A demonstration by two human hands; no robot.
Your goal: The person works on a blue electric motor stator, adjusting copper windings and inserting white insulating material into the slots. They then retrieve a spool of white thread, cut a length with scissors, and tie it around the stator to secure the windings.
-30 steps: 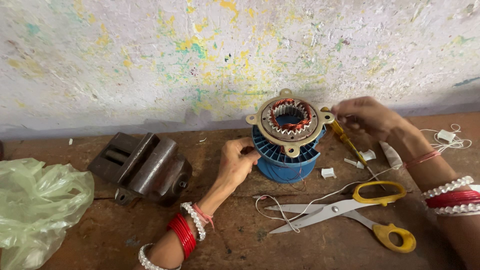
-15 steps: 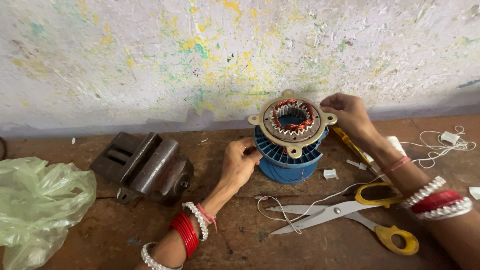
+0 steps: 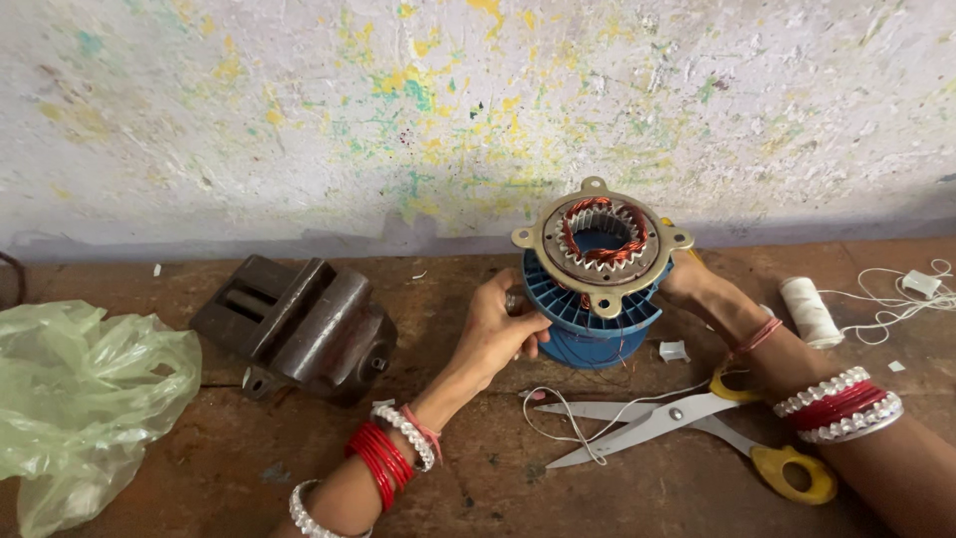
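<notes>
A blue finned motor stator (image 3: 595, 299) with copper windings and a beige metal end plate stands tilted on the wooden bench (image 3: 617, 488). My left hand (image 3: 498, 329) grips its left side, fingers curled against the fins. My right hand (image 3: 687, 282) holds the right side from behind, mostly hidden by the stator. Both wrists wear red and white bangles.
Yellow-handled scissors (image 3: 687, 423) lie open in front of the stator with white thread (image 3: 573, 423) beside them. A thread spool (image 3: 809, 311) sits at the right. A dark metal vise (image 3: 294, 329) rests left of centre; a green plastic bag (image 3: 80, 399) lies at far left. A paint-speckled wall rises behind.
My right hand left the yellow tool at the right and went behind the stator. Both hands now hold the stator, which sits closer and more tilted toward me.
</notes>
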